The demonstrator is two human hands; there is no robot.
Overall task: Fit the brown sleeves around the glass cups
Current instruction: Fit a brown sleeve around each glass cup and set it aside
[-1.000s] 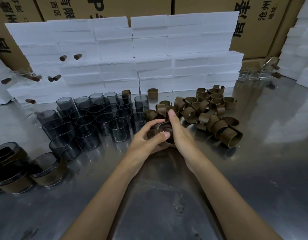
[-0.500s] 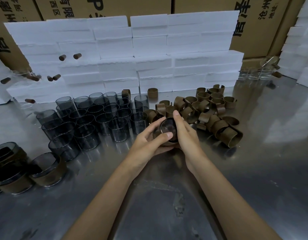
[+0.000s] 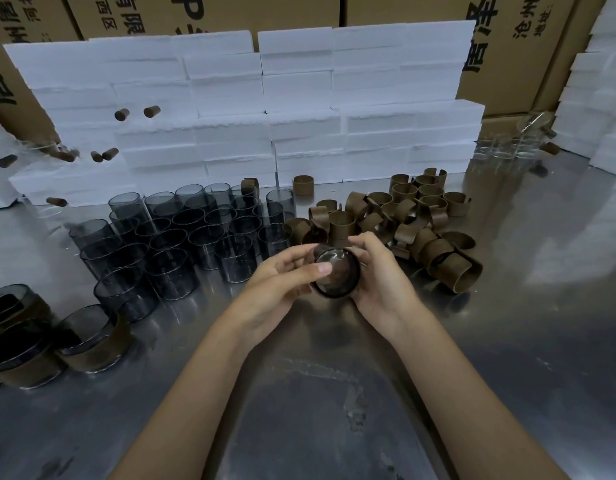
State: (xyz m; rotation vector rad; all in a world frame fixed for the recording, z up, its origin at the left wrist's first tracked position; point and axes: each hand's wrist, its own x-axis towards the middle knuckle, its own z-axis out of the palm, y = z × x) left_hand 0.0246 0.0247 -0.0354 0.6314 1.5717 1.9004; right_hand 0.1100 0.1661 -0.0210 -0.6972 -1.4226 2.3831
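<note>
One view only, worn on the head, looking forward and steeply down across a metal table (image 3: pixel 507 341). Wide-angle lens: the edges bow, the stacked white foam blocks (image 3: pixel 230 98) at twelve o'clock curve and the cardboard cartons (image 3: pixel 507 46) lean behind them. Both forearms enter from six o'clock and meet at dead centre, near the lens. The far table edge sits well back, high in the picture. No second view shares any of this.
</note>
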